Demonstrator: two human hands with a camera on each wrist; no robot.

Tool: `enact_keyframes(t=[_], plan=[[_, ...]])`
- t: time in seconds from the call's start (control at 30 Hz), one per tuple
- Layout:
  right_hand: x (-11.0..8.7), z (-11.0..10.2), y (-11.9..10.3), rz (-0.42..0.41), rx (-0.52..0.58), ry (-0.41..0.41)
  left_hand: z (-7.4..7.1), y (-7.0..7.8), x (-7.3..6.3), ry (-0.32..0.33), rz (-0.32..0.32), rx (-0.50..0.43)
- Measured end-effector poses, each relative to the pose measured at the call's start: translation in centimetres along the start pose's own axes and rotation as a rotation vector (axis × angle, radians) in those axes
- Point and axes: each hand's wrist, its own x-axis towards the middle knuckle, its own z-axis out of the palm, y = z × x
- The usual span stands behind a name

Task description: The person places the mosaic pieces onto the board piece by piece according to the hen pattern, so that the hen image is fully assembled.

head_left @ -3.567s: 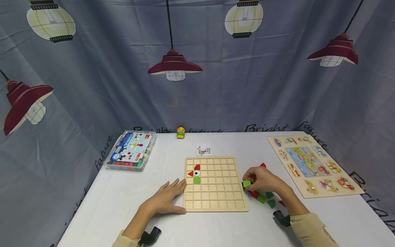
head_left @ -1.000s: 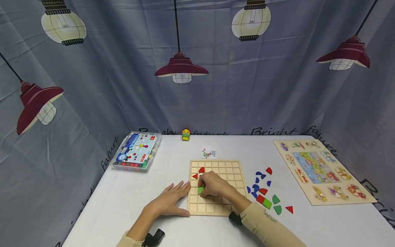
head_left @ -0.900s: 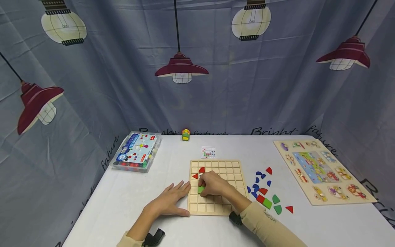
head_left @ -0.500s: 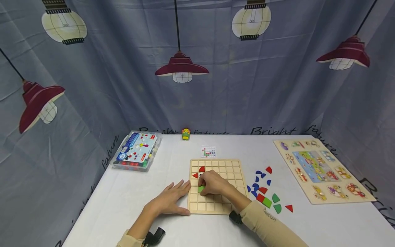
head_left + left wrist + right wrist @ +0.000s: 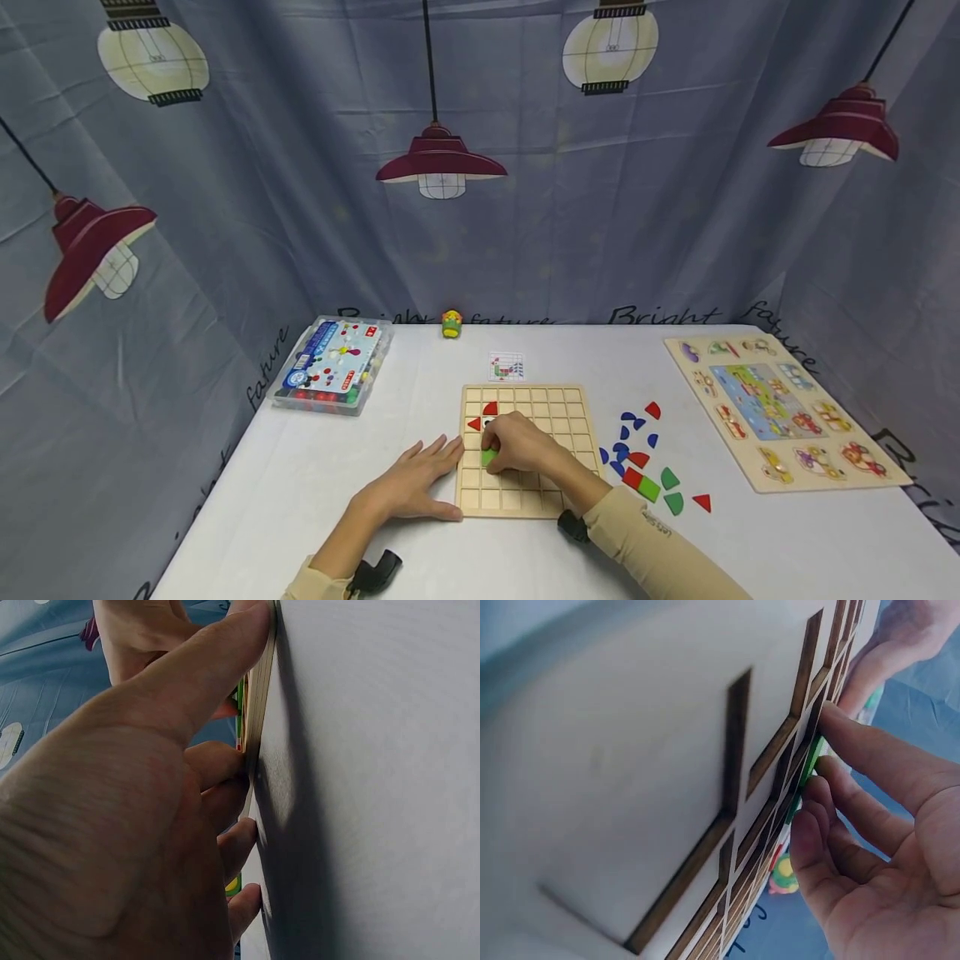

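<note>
My left hand (image 5: pixel 411 482) lies with fingers spread on the white table, its fingertips and thumb touching the left edge of a wooden grid board (image 5: pixel 555 417). Over the board's left part, my right hand (image 5: pixel 521 442) pinches a green square tile (image 5: pixel 487 457) at a cell in the second column. The right wrist view shows thumb and fingers at the green tile's edges (image 5: pixel 811 761). Above it sit a red quarter-round tile (image 5: pixel 491 408) and a red triangle tile (image 5: pixel 474 424). An eye tile (image 5: pixel 487 422) is mostly hidden by the right fingers.
Right of the board lie several blue half-round pieces (image 5: pixel 622 448), a red square (image 5: pixel 632 477), a green square (image 5: pixel 649 488) and green quarter-rounds (image 5: pixel 670 478). A pattern card (image 5: pixel 507 367), a toy figure (image 5: pixel 452 324), a plastic box (image 5: pixel 333 367) and a picture puzzle (image 5: pixel 780 408) stand farther out.
From the loose pieces on the right, my right hand has carried a green square tile left onto the board. Over the last second both hands have stayed almost still.
</note>
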Motion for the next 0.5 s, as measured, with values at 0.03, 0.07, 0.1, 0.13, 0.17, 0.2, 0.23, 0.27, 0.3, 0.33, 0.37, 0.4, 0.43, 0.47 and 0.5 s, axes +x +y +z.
enact_keyframes(t=[0.03, 0.07, 0.1, 0.13, 0.17, 0.2, 0.23, 0.27, 0.3, 0.33, 0.37, 0.4, 0.43, 0.47, 0.5], plan=[[-0.1, 0.0, 0.0, -0.002, 0.0, 0.002, 0.0, 0.0, 0.0, -0.001, -0.001, 0.002], [-0.1, -0.1, 0.0, -0.006, -0.003, 0.004, 0.0, 0.0, 0.0, -0.002, -0.001, -0.001], [-0.2, -0.1, 0.0, -0.005, -0.007, 0.007, 0.0, 0.0, 0.0, -0.003, -0.002, -0.003], [-0.2, -0.2, 0.0, -0.002, -0.007, 0.008, 0.0, 0.0, 0.0, -0.003, -0.002, -0.006], [-0.3, -0.3, 0.0, -0.002, -0.006, 0.011, 0.0, 0.0, 0.0, -0.003, -0.001, -0.008], [-0.4, -0.4, 0.0, -0.002, -0.006, 0.015, 0.0, 0.0, 0.0, -0.003, 0.0, -0.011], [-0.5, -0.5, 0.0, 0.0, -0.004, 0.019, 0.0, 0.0, 0.0, -0.003, 0.0, -0.01], [-0.6, -0.6, 0.0, 0.001, 0.002, 0.022, 0.0, 0.0, 0.0, -0.001, 0.001, -0.01], [-0.7, -0.8, 0.1, 0.008, 0.007, 0.023, 0.0, 0.0, 0.0, 0.002, 0.003, -0.008], [-0.8, -0.9, 0.1, 0.009, 0.018, 0.025, 0.0, 0.0, 0.0, 0.004, 0.004, -0.008], [-0.9, -1.0, 0.3, 0.012, 0.022, 0.026, 0.0, 0.0, 0.0, 0.007, 0.005, -0.006], [-1.1, -1.1, 0.4, 0.012, 0.026, 0.029, 0.0, 0.0, 0.0, 0.009, 0.005, -0.006], [-1.2, -1.2, 0.5, 0.016, 0.031, 0.031, 0.0, 0.0, 0.0, 0.011, 0.006, -0.007], [-1.4, -1.3, 0.7, 0.019, 0.032, 0.035, 0.0, 0.0, 0.0, 0.012, 0.007, -0.009], [-1.5, -1.4, 0.8, 0.027, 0.032, 0.039, 0.0, 0.0, 0.0, 0.013, 0.007, -0.012]])
